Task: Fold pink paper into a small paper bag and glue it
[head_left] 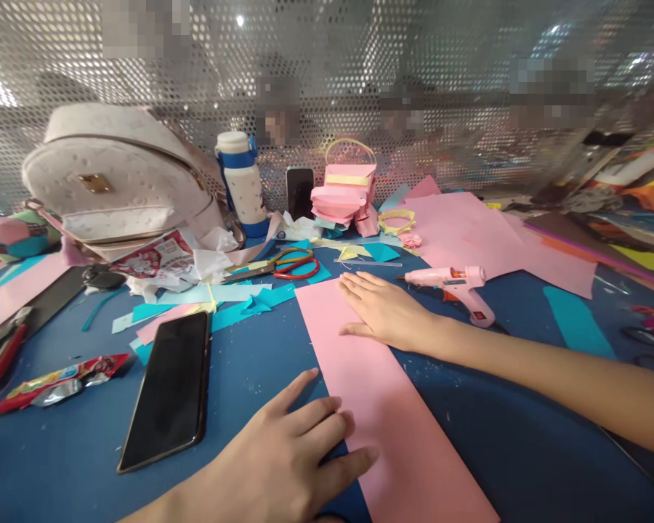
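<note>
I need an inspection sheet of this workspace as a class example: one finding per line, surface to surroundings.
Surface: blue tabletop, specked.
Work things: long pink paper strip lying flat; pink glue gun to its right.
Clutter: blue paper scraps, scissors, a flat-lying phone, a red wrapper.
Hands: right hand rests on the strip's far end; left hand at its left edge, contact unclear.
Cables: dark piece at glue gun's handle, perhaps a cord.
Surroundings: perforated screen behind; backpack and bottle before it.

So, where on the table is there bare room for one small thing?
Nearly bare patches lie between the flat phone and the pink paper strip, beyond the left hand, and right of the strip, nearer than the right forearm. It is crowded in front of the backpack: scissors, paper scraps, packaging.
</note>
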`<state>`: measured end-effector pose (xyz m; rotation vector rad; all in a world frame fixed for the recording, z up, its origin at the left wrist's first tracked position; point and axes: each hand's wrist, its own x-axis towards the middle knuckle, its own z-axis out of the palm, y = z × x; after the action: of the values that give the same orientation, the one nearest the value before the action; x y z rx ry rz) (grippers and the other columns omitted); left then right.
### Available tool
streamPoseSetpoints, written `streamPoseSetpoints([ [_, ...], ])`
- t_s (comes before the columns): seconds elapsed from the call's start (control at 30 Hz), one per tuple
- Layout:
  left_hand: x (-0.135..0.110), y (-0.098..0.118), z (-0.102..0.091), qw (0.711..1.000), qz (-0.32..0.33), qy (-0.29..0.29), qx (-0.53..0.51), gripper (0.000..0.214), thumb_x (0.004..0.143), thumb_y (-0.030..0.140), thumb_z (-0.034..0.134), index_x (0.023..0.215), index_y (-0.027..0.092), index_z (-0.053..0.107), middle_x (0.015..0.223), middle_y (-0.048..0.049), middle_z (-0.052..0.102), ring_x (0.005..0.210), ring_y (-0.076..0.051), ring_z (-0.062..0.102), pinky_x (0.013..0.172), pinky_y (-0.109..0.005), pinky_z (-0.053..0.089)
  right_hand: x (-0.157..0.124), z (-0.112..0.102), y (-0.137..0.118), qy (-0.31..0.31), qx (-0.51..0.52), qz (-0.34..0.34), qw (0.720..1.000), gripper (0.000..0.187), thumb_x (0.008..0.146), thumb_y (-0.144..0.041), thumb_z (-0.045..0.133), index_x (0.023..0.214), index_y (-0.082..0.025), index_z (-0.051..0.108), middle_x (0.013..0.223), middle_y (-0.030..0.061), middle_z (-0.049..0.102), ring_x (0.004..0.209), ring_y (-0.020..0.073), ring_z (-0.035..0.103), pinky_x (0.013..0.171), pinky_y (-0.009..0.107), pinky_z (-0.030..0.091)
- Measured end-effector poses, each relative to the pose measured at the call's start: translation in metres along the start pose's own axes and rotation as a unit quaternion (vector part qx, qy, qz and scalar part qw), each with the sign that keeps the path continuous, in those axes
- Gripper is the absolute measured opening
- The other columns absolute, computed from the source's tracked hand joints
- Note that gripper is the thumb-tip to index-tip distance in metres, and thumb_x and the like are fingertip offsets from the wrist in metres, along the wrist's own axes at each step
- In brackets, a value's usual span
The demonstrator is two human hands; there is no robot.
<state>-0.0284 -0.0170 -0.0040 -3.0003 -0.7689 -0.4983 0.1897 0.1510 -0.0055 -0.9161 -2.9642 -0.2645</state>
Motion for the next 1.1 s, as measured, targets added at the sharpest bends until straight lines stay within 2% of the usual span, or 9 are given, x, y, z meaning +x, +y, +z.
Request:
streamPoseSetpoints([
  [0.23,0.0,-0.001,-0.003,0.999,-0.001,-0.033,-0.019,0.055,0.097,0.055,0.041,0.141,0.023,0.047,0.12,-0.0054,0.062,0.118,-0.025,0.056,0.119,-0.053,0.02,0.003,0.003,-0.002,0.011,-0.004,0.018,1.0,0.088,0.093,-0.066,0.043,0.14,0.008,0.043,0.146,0.0298,0.041,0.138,0.038,0.039,0.114,0.051,0.034],
  [0.43,-0.001,0.002,-0.007,0.997,-0.015,-0.066,-0.03,0.054,0.098,0.052,0.042,0.145,0.025,0.042,0.129,-0.0058,0.058,0.12,-0.026,0.055,0.117,-0.054,0.024,-0.013,0.0,-0.012,-0.003,-0.009,0.028,1.0,0.076,0.095,-0.057,0.047,0.141,0.004,0.045,0.148,0.0262,0.039,0.139,0.035,0.038,0.115,0.049,0.035],
  [0.6,-0.002,0.004,-0.008,0.996,-0.026,-0.074,-0.042,0.055,0.097,0.052,0.044,0.146,0.028,0.04,0.131,-0.0053,0.057,0.12,-0.026,0.054,0.116,-0.055,0.026,-0.058,0.001,-0.026,0.048,-0.015,0.003,0.999,0.074,0.097,-0.057,0.041,0.142,0.001,0.044,0.146,0.0246,0.044,0.137,0.0334,0.043,0.111,0.05,0.04],
  [0.7,0.0,0.004,-0.009,0.996,-0.026,-0.076,-0.04,0.054,0.098,0.051,0.044,0.146,0.027,0.04,0.13,-0.0059,0.058,0.118,-0.026,0.055,0.114,-0.056,0.028,-0.091,-0.006,-0.041,0.075,-0.062,-0.035,0.995,0.071,0.1,-0.053,0.037,0.143,0.002,0.042,0.143,0.0245,0.048,0.133,0.0333,0.047,0.106,0.048,0.044],
  [0.77,0.0,0.004,-0.01,0.996,-0.025,-0.071,-0.039,0.053,0.098,0.05,0.044,0.145,0.027,0.041,0.13,-0.0064,0.058,0.118,-0.026,0.056,0.114,-0.056,0.029,-0.112,-0.013,-0.052,0.099,-0.093,-0.041,0.99,0.069,0.102,-0.049,0.032,0.149,0.002,0.031,0.142,0.0237,0.05,0.13,0.0316,0.051,0.102,0.046,0.046],
  [0.83,0.0,0.004,-0.01,0.997,-0.022,-0.064,-0.035,0.053,0.097,0.051,0.044,0.144,0.026,0.042,0.128,-0.0068,0.059,0.118,-0.026,0.056,0.114,-0.055,0.03,-0.13,-0.019,-0.063,0.121,-0.108,-0.035,0.986,0.077,0.102,-0.053,0.027,0.153,0.003,0.016,0.136,0.0233,0.056,0.122,0.0299,0.058,0.097,0.043,0.048],
  [0.9,0.0,0.004,-0.009,0.997,-0.017,-0.064,-0.029,0.053,0.098,0.051,0.044,0.144,0.026,0.043,0.127,-0.0073,0.059,0.118,-0.026,0.056,0.113,-0.055,0.03,-0.148,-0.022,-0.073,0.127,-0.113,-0.021,0.985,0.081,0.101,-0.055,0.027,0.154,0.002,0.007,0.133,0.0214,0.059,0.116,0.0289,0.062,0.095,0.042,0.048],
  [1.0,0.0,0.003,-0.006,0.997,-0.009,-0.067,-0.022,0.053,0.098,0.05,0.042,0.146,0.026,0.042,0.128,-0.008,0.059,0.118,-0.027,0.057,0.113,-0.056,0.031,-0.177,-0.018,-0.084,0.122,-0.099,-0.001,0.988,0.084,0.098,-0.058,0.032,0.154,0.0,0.01,0.134,0.0184,0.059,0.113,0.0295,0.063,0.091,0.04,0.049],
  [1.1,-0.002,0.001,-0.002,0.998,-0.005,-0.063,-0.019,0.054,0.098,0.05,0.041,0.147,0.026,0.04,0.129,-0.0082,0.059,0.12,-0.028,0.056,0.113,-0.056,0.032,-0.205,-0.01,-0.092,0.103,-0.082,0.021,0.991,0.083,0.093,-0.062,0.04,0.155,-0.008,0.023,0.144,0.0119,0.051,0.114,0.0304,0.062,0.088,0.038,0.051],
])
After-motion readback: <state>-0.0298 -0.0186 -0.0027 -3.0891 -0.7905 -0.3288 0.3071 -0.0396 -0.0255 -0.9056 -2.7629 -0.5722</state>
